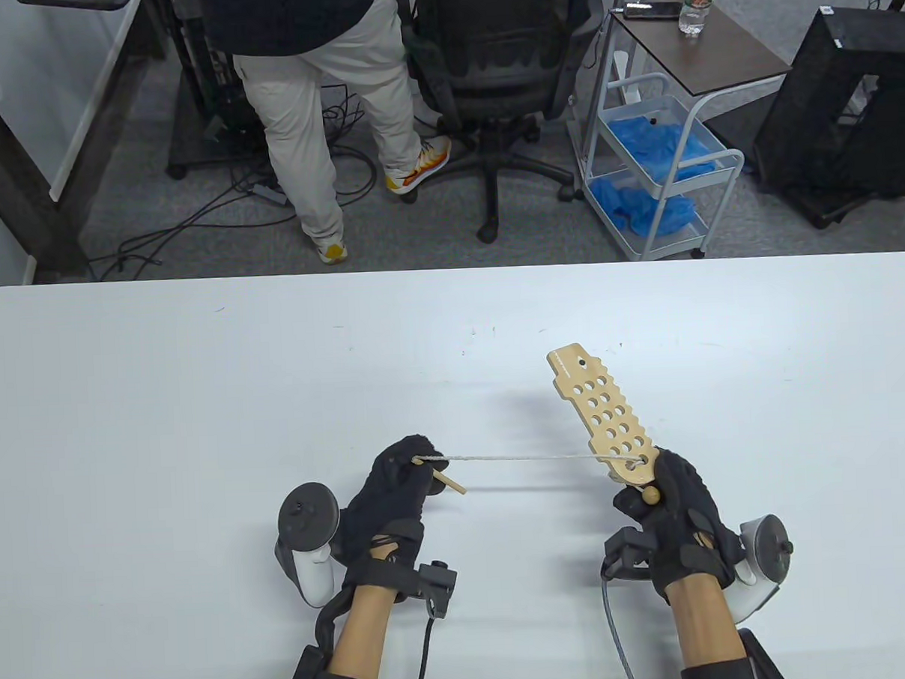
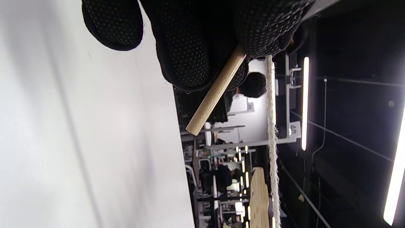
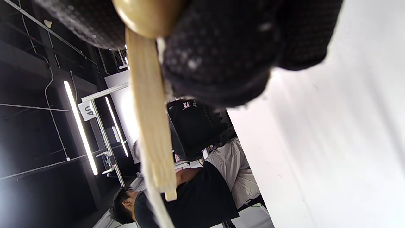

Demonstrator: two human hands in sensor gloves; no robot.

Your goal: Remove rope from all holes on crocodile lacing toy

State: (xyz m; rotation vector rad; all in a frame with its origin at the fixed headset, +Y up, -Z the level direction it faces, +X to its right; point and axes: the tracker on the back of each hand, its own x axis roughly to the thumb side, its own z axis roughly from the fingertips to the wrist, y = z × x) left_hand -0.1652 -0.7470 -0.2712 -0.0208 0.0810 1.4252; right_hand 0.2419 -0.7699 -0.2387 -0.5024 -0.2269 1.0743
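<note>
My right hand (image 1: 673,495) grips the near end of the wooden crocodile lacing board (image 1: 602,415) and holds it tilted above the table; the board shows edge-on in the right wrist view (image 3: 152,126). A white rope (image 1: 517,457) runs taut from a hole near the held end of the board to my left hand (image 1: 402,469). My left hand pinches the rope and its wooden needle stick (image 1: 451,483). In the left wrist view the stick (image 2: 215,91) pokes out below my fingers (image 2: 190,47), and the rope (image 2: 272,142) runs down to the board (image 2: 259,199). A wooden bead (image 1: 652,495) sits at the board's held end.
The white table (image 1: 201,410) spreads around both hands. Beyond its far edge stand a person (image 1: 314,98), an office chair (image 1: 501,67) and a white cart with blue cloth (image 1: 655,165).
</note>
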